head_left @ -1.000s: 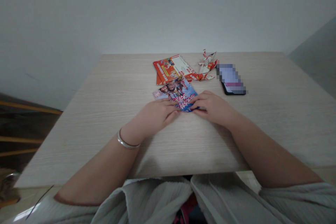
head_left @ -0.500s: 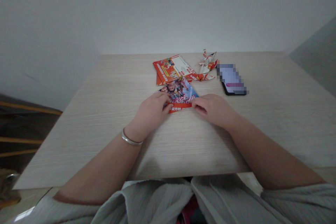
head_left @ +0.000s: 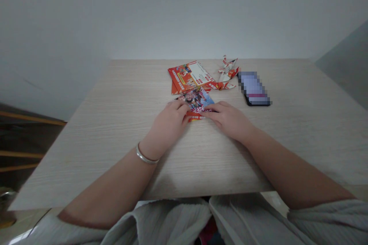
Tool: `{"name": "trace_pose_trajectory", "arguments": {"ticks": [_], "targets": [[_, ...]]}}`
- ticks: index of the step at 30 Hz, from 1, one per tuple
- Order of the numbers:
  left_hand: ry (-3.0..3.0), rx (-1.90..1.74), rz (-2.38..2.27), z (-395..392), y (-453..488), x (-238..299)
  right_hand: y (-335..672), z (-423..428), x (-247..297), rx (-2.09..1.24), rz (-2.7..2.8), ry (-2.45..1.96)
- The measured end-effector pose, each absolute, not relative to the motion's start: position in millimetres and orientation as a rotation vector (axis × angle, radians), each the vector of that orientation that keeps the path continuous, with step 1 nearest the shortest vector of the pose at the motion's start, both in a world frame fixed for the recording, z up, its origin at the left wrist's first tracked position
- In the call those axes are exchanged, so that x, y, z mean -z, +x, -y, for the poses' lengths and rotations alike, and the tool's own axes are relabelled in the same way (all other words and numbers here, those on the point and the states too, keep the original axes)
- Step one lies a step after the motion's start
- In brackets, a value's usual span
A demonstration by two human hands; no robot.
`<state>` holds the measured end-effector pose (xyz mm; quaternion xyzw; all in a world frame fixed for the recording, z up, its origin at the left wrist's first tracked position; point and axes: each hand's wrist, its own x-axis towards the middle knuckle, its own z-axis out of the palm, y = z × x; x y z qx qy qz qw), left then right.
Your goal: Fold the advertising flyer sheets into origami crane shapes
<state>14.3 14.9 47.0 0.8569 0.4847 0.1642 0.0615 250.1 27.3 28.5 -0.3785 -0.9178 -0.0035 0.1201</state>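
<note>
Desk [head_left: 115,141], pale wood, carries everything. Left hand [head_left: 168,124] and right hand [head_left: 230,119] meet at mid-desk over the leaflet [head_left: 198,101]. The fingers of both are curled low and pressed onto its near edge, holding down a turned-up red strip. Judgement: one fold is made along that edge and the rest of the sheet lies flat, unfolded. Beyond, apart from the hands, lie flyers [head_left: 186,76], a phone [head_left: 254,89] and a small folded paper figure [head_left: 228,69].

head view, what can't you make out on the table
All in the head view:
1. Phone screen: pixelated over.
2. Flyer near edge: covered by the left hand and right hand; whether they pinch or press it, I cannot tell.
3. Flyer's print: too small to read.
4. Folded paper beside the phone: too small to tell its shape.
</note>
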Motion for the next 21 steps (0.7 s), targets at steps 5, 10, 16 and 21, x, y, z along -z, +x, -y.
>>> {"name": "trace_pose_trajectory", "arguments": {"ticks": [5, 10, 16, 21], "targets": [[2.662, -0.280, -1.365, -4, 16, -50, 250, -28, -30, 0.069, 2.719, -1.128], [2.695, -0.113, -1.368, 3, 19, -56, 248, -30, -28, 0.055, 2.728, -1.101], [2.727, -0.014, -1.394, 2, 18, -55, 245, -30, -29, 0.041, 2.733, -1.126], [2.720, 0.058, -1.409, 0, 18, -53, 246, -27, -33, -0.030, 2.681, -1.160]]}}
